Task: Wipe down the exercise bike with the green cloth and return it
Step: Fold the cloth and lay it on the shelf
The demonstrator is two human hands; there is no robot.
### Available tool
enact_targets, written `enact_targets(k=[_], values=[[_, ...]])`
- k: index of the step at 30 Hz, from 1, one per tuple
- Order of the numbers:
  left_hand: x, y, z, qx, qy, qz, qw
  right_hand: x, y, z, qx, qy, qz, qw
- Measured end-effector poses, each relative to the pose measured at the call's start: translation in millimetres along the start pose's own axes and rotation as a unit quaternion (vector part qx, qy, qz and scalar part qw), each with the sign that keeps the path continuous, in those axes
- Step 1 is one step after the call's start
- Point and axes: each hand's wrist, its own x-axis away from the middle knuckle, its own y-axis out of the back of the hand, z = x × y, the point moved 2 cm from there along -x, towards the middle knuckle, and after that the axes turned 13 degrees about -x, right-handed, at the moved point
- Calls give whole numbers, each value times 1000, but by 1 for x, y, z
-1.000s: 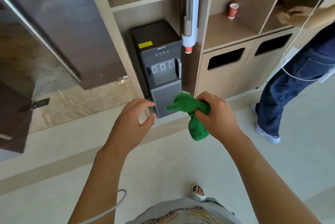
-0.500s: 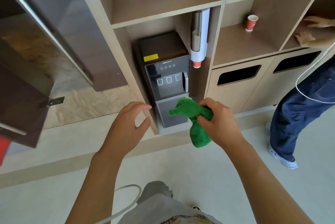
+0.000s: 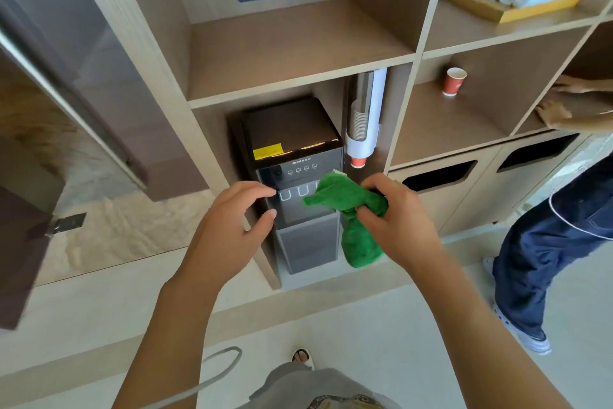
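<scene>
Nearest the camera, both forearms reach forward over the pale floor. The right hand is clenched round the middle of the green cloth, which is bunched with its long axis roughly upright: one end sticks up and to the left, the other hangs down below the fist. The left hand is unclenched and empty, fingers curled, just beside the cloth's upper end but not touching it. So the cloth is already in the right hand, with the left close enough to help spread it. Beyond the hands stands the water dispenser in its shelf unit. No exercise bike shows here, so which way it lies cannot be told; judging by this, wiping has yet to be set up.
</scene>
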Motion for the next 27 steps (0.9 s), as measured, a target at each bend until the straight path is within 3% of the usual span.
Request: enact_targets(k=[12,21,27], values=[[-109,40,23,22,-92,-62,994,-102,-16,46,-2,71,-71,995],[-170,55,27,15,-102,-106,989,-179,-15,71,-7,128,-57,990],[-200,56,25,0,-61,-121,991,-234,-12,77,-13,177,-47,983]])
